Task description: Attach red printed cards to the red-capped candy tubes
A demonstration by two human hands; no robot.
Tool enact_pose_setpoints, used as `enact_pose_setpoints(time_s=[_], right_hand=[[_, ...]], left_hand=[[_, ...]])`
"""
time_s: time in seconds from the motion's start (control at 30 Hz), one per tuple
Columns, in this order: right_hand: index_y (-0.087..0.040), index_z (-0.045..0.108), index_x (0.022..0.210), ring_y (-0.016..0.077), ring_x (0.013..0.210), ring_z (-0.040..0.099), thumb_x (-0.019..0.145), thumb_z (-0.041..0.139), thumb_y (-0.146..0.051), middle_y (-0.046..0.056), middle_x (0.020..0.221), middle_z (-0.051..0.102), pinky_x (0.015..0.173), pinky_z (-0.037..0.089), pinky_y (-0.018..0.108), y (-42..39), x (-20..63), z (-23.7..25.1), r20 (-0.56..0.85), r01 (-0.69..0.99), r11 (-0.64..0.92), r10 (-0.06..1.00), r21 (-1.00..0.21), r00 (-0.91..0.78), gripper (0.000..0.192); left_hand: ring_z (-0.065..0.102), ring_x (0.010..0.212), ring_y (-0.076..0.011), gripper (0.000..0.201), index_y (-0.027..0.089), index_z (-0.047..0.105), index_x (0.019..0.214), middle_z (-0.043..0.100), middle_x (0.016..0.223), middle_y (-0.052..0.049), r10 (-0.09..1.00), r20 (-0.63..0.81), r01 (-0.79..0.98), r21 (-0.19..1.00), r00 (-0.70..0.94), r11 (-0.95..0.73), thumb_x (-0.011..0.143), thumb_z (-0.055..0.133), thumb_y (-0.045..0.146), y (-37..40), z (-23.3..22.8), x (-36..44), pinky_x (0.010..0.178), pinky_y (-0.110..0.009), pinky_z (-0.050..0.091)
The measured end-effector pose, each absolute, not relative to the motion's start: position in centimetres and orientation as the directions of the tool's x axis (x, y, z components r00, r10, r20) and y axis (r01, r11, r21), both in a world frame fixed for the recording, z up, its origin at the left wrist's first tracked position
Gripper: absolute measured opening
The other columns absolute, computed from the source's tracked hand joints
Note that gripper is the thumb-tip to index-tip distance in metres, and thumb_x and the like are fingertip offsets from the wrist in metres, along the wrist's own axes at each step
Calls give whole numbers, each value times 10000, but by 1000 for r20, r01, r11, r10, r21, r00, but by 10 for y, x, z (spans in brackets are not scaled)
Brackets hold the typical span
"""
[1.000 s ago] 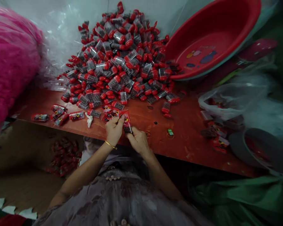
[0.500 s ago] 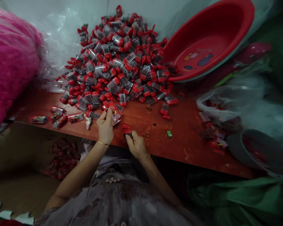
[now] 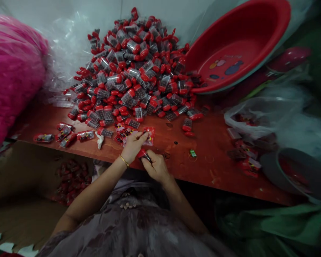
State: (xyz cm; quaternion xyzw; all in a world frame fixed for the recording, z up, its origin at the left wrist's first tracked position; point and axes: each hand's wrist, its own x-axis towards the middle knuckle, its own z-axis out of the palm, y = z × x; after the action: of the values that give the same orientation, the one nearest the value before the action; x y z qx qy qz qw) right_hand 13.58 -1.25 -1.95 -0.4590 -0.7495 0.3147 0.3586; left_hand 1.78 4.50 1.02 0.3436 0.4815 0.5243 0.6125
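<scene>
My left hand point(image 3: 133, 147) is closed in a pinch on a small red printed plastic sleeve point(image 3: 150, 136), which sticks out past the fingertips. Just below it, my right hand point(image 3: 157, 167) grips a small clear container with a red cap point(image 3: 143, 154), the capped end pointing up and left towards my left hand. More red printed sleeves point(image 3: 121, 135) lie flat on the table behind my left fingers. A big heap of red-capped clear containers point(image 3: 139, 75) with dark contents rises beyond both hands.
Several wrapped containers point(image 3: 66, 135) lie at the left by a white scrap point(image 3: 99, 140). A red basin point(image 3: 240, 50) leans at the back right. A pink-filled bag point(image 3: 13, 71) stands left, a grey bowl point(image 3: 273, 167) right. Below the table edge, a box point(image 3: 24, 178) holds wrapped pieces.
My left hand has moved right with one sleeve, leaving other sleeves on the table. It is now close to the container in my right hand, which has tilted.
</scene>
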Motion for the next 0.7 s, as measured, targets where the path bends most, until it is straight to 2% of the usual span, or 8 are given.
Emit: enact_pose_setpoints(time_s=[0.2,0.27,0.33,0.4,0.47,0.53,0.6,0.7], right_hand=[[-222,407,654,103,465,390,818,415,-272,-42,523,438,481,312,228,-9,123,-20,266,325,324,941,-889,-212,171],[-221,423,671,110,474,409,843,392,-296,-37,531,458,479,330,231,-7,122,-23,253,286,296,951,-911,-177,190],[-217,453,697,123,513,447,872,379,-323,-26,562,494,502,361,237,-5,125,-26,254,327,301,951,-896,-177,218],[-206,512,761,158,662,520,891,381,-345,21,687,576,612,417,271,-1,134,-31,297,463,337,942,-820,-159,231],[-192,565,847,208,866,533,901,381,-366,83,888,621,772,423,341,5,146,-37,335,642,316,937,-699,-96,260],[-184,598,888,250,969,504,901,390,-399,115,1012,614,866,385,415,14,157,-43,310,791,203,951,-577,-18,299],[-178,621,901,276,978,498,894,403,-419,127,1025,614,893,358,469,22,165,-45,246,876,67,968,-477,60,325],[-134,581,1108,311,1058,475,892,400,-422,176,1136,577,931,325,519,27,173,-38,276,892,15,953,-452,124,402]], left_hand=[[341,493,-60,298,152,540,536,418,501,62,993,-117,-149,983,-25,112,684,673,374,29,16,30,475,-199,271],[368,521,-67,255,153,569,581,444,532,55,996,-66,-123,991,-57,59,700,661,359,29,16,32,503,-199,292],[432,580,-77,213,160,606,679,519,614,45,991,-56,-199,980,-124,31,699,658,365,34,17,30,567,-198,343],[470,619,-86,230,164,608,723,559,672,36,982,-74,-280,960,-175,23,687,661,385,40,18,24,620,-209,374],[469,614,-89,248,156,602,701,558,660,31,986,-84,-259,965,-143,45,668,671,392,44,19,15,620,-216,373],[458,600,-93,250,145,603,672,550,632,26,995,-93,-146,985,-26,88,652,676,384,44,18,7,600,-220,359],[440,575,-96,252,144,592,643,534,597,25,988,-111,19,994,106,110,669,648,388,39,14,1,572,-224,341],[397,523,-93,280,159,538,603,482,534,39,950,-140,309,950,278,50,743,552,402,29,10,-3,524,-228,292]])
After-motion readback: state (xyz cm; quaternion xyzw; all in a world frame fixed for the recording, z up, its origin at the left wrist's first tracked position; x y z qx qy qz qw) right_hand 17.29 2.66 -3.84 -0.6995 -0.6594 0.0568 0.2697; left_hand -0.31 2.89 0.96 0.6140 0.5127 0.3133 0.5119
